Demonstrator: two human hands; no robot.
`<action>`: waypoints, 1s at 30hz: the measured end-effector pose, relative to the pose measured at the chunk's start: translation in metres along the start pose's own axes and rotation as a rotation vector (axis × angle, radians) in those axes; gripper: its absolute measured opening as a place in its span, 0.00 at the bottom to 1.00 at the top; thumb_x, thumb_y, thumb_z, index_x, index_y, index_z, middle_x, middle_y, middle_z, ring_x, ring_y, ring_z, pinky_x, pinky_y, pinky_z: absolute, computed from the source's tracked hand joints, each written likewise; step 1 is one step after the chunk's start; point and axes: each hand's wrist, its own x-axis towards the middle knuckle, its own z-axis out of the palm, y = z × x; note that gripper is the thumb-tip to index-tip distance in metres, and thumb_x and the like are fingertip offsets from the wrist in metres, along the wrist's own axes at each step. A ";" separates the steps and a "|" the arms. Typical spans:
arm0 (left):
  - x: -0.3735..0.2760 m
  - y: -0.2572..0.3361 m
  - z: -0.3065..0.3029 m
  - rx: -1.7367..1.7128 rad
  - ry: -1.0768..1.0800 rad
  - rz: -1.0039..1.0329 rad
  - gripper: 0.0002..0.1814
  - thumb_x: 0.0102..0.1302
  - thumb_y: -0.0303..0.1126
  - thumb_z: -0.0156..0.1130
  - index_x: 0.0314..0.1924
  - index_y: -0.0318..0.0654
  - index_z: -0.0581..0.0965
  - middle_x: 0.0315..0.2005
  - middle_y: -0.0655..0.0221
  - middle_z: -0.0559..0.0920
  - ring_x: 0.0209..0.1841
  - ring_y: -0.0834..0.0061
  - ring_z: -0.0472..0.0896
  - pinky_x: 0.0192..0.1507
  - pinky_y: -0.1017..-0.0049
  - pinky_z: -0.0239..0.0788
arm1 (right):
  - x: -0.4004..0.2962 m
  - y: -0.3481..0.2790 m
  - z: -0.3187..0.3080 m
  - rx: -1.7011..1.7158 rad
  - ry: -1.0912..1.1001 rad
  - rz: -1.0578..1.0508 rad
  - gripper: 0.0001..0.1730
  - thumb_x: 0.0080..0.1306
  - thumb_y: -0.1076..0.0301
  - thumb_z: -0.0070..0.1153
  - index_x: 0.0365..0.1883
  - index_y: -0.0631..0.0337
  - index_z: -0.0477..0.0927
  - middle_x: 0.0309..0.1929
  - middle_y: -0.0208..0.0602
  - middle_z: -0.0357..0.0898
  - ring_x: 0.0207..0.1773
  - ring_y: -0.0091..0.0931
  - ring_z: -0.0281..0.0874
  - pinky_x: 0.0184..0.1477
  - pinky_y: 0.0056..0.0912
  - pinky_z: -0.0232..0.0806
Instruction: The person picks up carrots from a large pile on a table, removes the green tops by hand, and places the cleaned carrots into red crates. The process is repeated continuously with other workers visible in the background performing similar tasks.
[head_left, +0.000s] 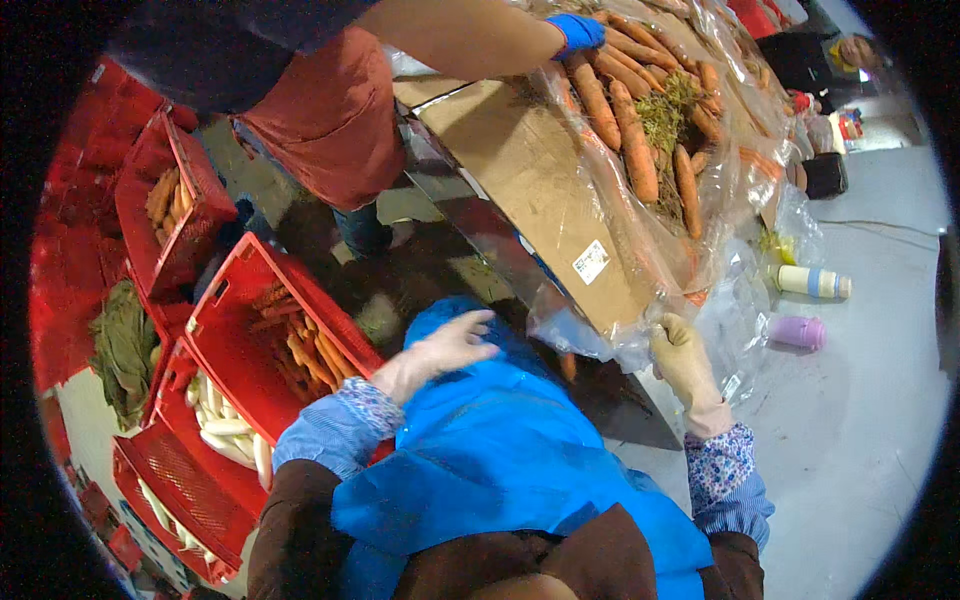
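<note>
My right hand (681, 364) is closed on the clear plastic liner (637, 326) at the near corner of a cardboard box (525, 172). Inside that liner lie many large orange carrots (634, 142) with some wilted green tops (664, 112). My left hand (450, 346) hovers above my blue apron (495, 435), fingers apart and holding nothing. To its left stands a red plastic crate (214, 330) with carrots (315, 352) in it.
A co-worker's blue-gloved hand (577, 34) reaches onto the carrots. Red crates hold white radishes (225, 427) and more roots (169, 199). A cream bottle (814, 282) and a purple bottle (799, 332) lie on the grey surface (840, 420). Another person (810, 64) is farther off.
</note>
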 end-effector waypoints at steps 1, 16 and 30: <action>0.004 0.018 0.017 0.043 -0.043 0.001 0.50 0.60 0.47 0.71 0.76 0.38 0.56 0.67 0.46 0.69 0.70 0.54 0.69 0.69 0.66 0.62 | -0.005 -0.012 0.001 0.140 0.003 -0.007 0.09 0.73 0.67 0.49 0.39 0.62 0.79 0.24 0.33 0.78 0.23 0.20 0.75 0.25 0.26 0.64; 0.122 0.076 0.055 -0.118 0.303 0.398 0.14 0.71 0.34 0.57 0.53 0.40 0.80 0.49 0.65 0.83 0.53 0.71 0.79 0.56 0.71 0.72 | 0.019 -0.064 0.013 0.815 -0.166 -0.224 0.10 0.72 0.73 0.47 0.46 0.67 0.77 0.23 0.31 0.76 0.18 0.18 0.68 0.19 0.22 0.60; 0.108 0.131 0.025 0.565 -0.181 0.548 0.27 0.74 0.45 0.54 0.67 0.41 0.69 0.64 0.53 0.72 0.63 0.60 0.74 0.63 0.63 0.68 | 0.015 -0.093 -0.001 0.681 -0.335 -0.288 0.09 0.72 0.71 0.48 0.44 0.65 0.78 0.23 0.26 0.73 0.18 0.16 0.68 0.21 0.21 0.60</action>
